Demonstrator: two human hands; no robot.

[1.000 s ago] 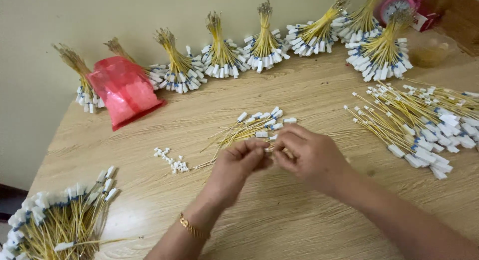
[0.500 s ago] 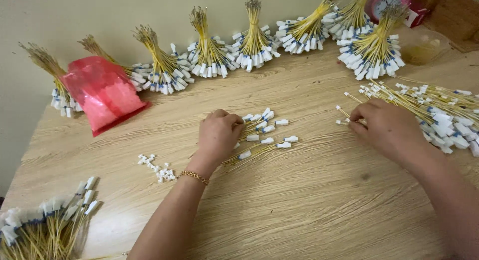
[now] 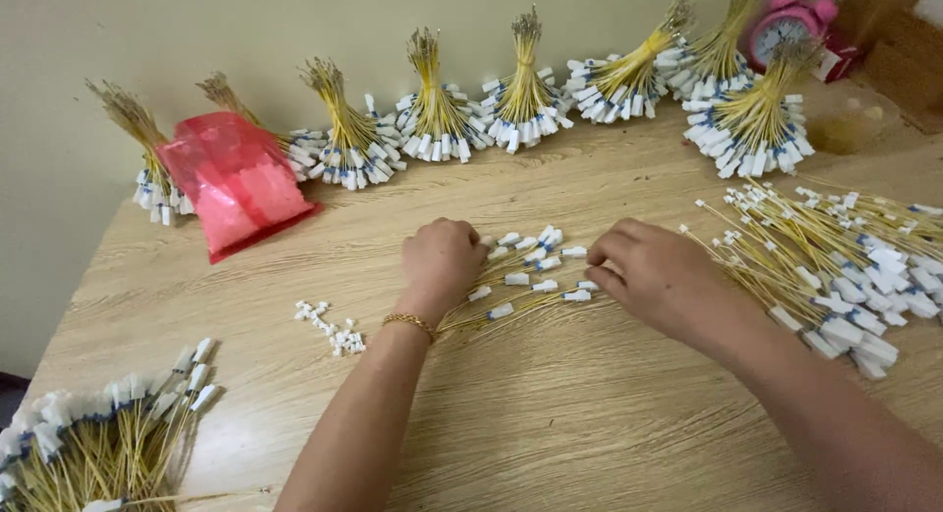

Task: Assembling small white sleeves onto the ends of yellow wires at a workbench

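A small loose pile of yellow wires (image 3: 521,276) with white-and-blue end caps is spread out on the wooden counter (image 3: 589,424), pretty much dead centre, and both hands are parked on it. The left hand (image 3: 442,262) is curled into a loose fist over the left end of the pile, fingers tucked under, so what they are pinching can't be told. The right hand (image 3: 653,271) is laid at the right end of the pile, fingers bent and pressed close together right by the caps; whether a wire is actually gripped can't be made out either. A gold bracelet (image 3: 409,322) is worn on the left wrist.

Just left of the pile, a little scatter of loose white caps (image 3: 329,327) is seen. To the right, a much bigger heap of wires (image 3: 845,262) is fanned out, close to the right hand. Another bunch (image 3: 88,443) is lying at the near left corner.

Along the back edge, a row of tied bundles (image 3: 521,90) is stood up against the wall, caps splayed at the bottom. A red plastic bag (image 3: 236,183) is propped at the left of that row, and a pink alarm clock (image 3: 786,26) is tucked at the far right. The wall (image 3: 196,31) behind is plain beige.
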